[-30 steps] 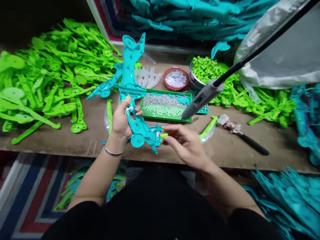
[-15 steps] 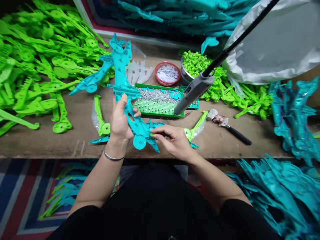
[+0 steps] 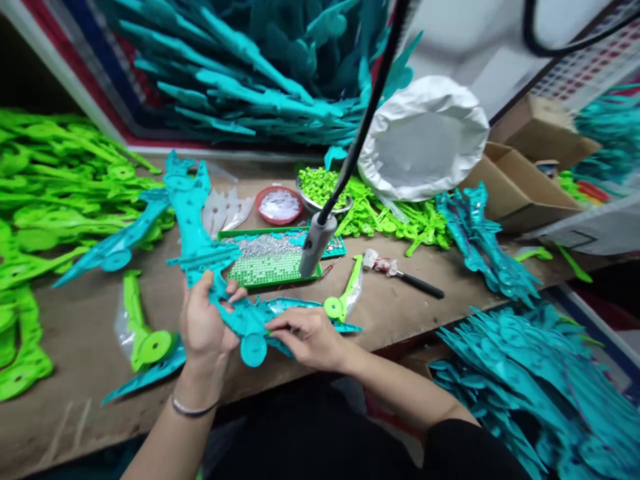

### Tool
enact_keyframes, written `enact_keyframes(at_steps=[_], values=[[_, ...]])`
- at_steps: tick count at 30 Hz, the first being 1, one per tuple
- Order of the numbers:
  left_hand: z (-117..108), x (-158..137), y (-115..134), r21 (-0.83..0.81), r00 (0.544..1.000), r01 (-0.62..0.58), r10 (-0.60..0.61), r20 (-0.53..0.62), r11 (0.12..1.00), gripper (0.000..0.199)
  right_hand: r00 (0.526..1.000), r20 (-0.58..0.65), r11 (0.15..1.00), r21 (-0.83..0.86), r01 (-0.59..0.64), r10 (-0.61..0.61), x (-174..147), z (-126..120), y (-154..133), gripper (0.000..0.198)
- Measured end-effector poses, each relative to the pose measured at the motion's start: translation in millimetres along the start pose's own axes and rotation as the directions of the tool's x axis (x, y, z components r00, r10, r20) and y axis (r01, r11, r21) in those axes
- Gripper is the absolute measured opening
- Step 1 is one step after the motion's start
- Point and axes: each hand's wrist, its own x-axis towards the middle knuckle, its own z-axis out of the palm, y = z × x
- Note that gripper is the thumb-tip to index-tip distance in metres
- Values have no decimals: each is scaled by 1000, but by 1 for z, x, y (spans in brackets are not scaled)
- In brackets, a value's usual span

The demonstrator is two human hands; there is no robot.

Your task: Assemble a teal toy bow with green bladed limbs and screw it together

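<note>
My left hand (image 3: pixel 205 327) is wrapped round a long turquoise plastic body part (image 3: pixel 193 217), which has arms, pegs and a round disc at its near end. It is tilted above the bench. My right hand (image 3: pixel 315 337) pinches at the edge of the same part beside the disc. A small green plastic piece (image 3: pixel 271 332) barely shows at those fingertips; its shape is mostly hidden. On either side lie green leg-like parts, one on the left (image 3: pixel 137 327) and one on the right (image 3: pixel 345 293), each with turquoise pieces beneath.
A green perforated tray (image 3: pixel 270 267) holds metal bits. A grey cylindrical tool (image 3: pixel 319 243) hangs over it on a black cable. Behind stand a red basket (image 3: pixel 259 212) and a bowl of green pieces (image 3: pixel 323 187). A black-handled mallet (image 3: pixel 420 285) lies right. Green parts (image 3: pixel 60 187) heap left.
The view has swung right, so the bench things appear further left and lower, and cardboard boxes show at right. Both hands keep their hold at the turquoise part.
</note>
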Motion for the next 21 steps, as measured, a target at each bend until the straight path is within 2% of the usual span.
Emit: enact_keyframes(at_steps=[3, 5, 6, 8, 10, 11, 13, 15, 17, 19, 21], values=[[2, -6, -2, 10, 997, -38, 39, -60, 999, 22, 997, 78, 999, 22, 27, -28, 1, -21, -5, 18], [4, -15, 1, 36, 990, -35, 40, -135, 999, 18, 995, 84, 997, 71, 39, -45, 6, -48, -6, 21], [5, -20, 3, 54, 982, -48, 58, -181, 997, 20, 999, 32, 996, 81, 30, -33, 12, -65, -4, 20], [6, -29, 6, 86, 967, -66, 85, -240, 994, 35, 983, -177, 998, 30, -51, 55, 31, -101, 11, 19], [7, -37, 6, 99, 969, -19, 43, -241, 995, 42, 899, -408, 968, -115, -221, 156, 58, -135, 38, 19], [7, -39, 4, 99, 973, 17, 6, -231, 995, 44, 869, -458, 928, -206, -311, 189, 74, -149, 54, 18], [6, -41, -1, 95, 977, 63, -42, -209, 993, 53, 853, -453, 807, -384, -450, 260, 107, -169, 87, 23], [5, -41, -7, 100, 980, 74, -54, -192, 992, 67, 854, -430, 767, -427, -479, 293, 137, -178, 114, 25], [3, -40, -13, 107, 974, 119, -96, -206, 987, 71, 858, -403, 744, -455, -489, 317, 160, -177, 132, 25], [1, -40, -19, 97, 958, 165, -136, -251, 982, 64, 855, -389, 715, -482, -506, 342, 175, -171, 142, 23], [0, -42, -22, 81, 952, 139, -111, -284, 987, 52, 847, -394, 688, -502, -524, 357, 184, -166, 145, 22]])
